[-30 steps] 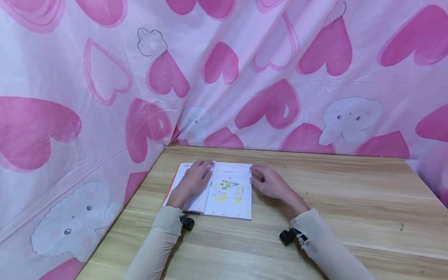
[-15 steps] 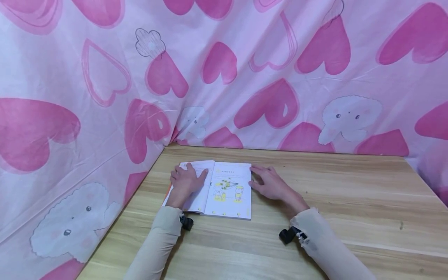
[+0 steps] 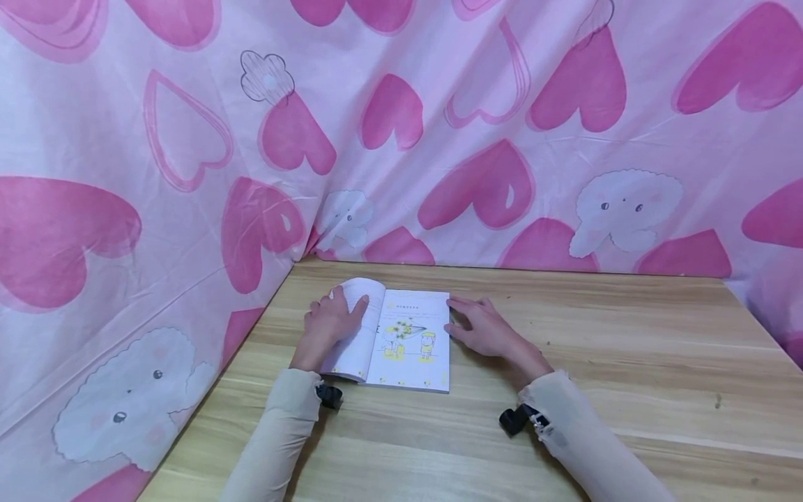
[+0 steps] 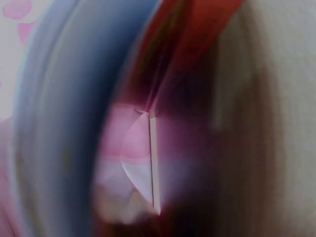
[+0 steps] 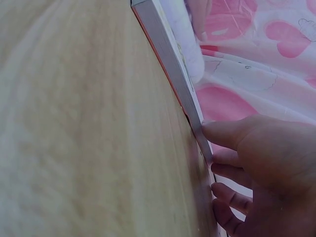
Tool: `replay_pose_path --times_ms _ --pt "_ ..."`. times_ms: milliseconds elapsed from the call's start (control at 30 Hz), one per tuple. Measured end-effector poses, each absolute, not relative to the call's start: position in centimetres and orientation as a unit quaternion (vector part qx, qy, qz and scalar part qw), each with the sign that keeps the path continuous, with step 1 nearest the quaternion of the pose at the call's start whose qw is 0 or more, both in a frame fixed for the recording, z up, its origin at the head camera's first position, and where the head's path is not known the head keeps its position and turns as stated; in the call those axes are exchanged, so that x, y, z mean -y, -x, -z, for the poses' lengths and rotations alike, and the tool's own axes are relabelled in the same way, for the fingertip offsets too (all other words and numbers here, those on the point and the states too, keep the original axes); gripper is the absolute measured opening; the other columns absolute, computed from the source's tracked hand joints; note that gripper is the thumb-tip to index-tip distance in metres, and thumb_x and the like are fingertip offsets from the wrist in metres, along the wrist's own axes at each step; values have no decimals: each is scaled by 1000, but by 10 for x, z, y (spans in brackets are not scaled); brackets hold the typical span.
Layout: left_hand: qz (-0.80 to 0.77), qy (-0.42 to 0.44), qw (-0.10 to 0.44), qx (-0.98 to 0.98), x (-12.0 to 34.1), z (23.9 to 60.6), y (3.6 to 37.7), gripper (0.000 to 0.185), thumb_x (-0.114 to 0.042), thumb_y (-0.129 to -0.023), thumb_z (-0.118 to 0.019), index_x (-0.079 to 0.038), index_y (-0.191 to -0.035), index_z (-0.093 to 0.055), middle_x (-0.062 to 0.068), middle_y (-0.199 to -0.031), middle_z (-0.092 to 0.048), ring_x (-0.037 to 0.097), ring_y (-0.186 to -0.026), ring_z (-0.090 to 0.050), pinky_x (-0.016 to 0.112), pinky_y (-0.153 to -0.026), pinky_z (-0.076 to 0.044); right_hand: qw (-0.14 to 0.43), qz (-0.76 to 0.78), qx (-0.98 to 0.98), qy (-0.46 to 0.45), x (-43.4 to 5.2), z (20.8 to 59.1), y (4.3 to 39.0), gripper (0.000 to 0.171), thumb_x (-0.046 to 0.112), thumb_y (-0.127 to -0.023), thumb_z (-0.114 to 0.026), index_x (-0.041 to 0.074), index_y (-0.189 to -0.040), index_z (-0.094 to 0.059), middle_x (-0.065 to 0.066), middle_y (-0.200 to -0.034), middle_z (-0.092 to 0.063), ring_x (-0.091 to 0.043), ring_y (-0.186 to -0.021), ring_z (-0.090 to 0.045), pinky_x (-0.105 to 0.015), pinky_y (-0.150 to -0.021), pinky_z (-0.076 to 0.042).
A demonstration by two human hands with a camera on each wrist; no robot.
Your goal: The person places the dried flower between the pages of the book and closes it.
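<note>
An open picture book lies flat on the wooden table, near its far left corner, where the heart-printed pink cloth hangs behind and beside it. The left hand rests on the left-hand pages, thumb stretched toward the spine, fingers curled over the outer edge; the top page bows upward above the fingers, so the hand appears to grip those leaves, though the fingertips are hidden beneath them. The right hand lies on the table at the book's right edge, fingers relaxed and slightly spread; in the right wrist view its fingertips touch the page block's edge without closing round it. The left wrist view is blurred to streaks of grey-blue, red and pink, and nothing there can be made out surely. Both forearms wear pale sleeves, cut off at the lower border.
</note>
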State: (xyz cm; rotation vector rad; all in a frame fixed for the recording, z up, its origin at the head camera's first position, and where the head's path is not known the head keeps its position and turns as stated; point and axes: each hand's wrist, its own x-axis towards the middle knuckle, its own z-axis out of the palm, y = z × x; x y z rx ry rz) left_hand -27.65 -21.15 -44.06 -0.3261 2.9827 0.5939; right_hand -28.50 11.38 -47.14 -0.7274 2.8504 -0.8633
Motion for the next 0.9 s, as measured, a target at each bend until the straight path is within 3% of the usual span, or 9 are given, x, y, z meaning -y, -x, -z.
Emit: replay_pose_path --times_ms 333,600,767,900 --pt "-304 10 43 -952 205 424 276 79 -49 -110 -55 -7 -170 -25 24 -157 -53 37 -132 -59 57 -116 -50 40 287 -929 232 -114 473 285 65 34 -107 -69 7 -163 -47 -12 -174 -40 -33 -135 -47 -54 -116 -42" --pt "-284 -88 0 -955 205 399 265 74 -41 -106 -68 -7 -166 -40 22 -167 -47 44 -153 -46 61 -127 -36 45 295 -927 229 -115 473 285 66 34 -107 -68 8 -163 -47 -11 -174 -40 -34 -140 -46 -56 -119 -41" --pt "-280 -129 -27 -951 203 386 260 59 -24 -101 -77 -6 -154 -59 21 -170 -44 46 -156 -41 62 -129 -32 48 299 -926 226 -114 473 285 65 34 -107 -69 8 -163 -47 -11 -174 -40 -34 -139 -46 -56 -118 -41" --pt "-272 -143 -42 -951 199 379 257 54 -13 -97 -80 -8 -148 -65 19 -175 -35 46 -159 -37 64 -129 -31 49 302 -925 225 -115 474 286 65 34 -107 -68 8 -163 -47 -11 -175 -40 -34 -139 -46 -57 -119 -41"
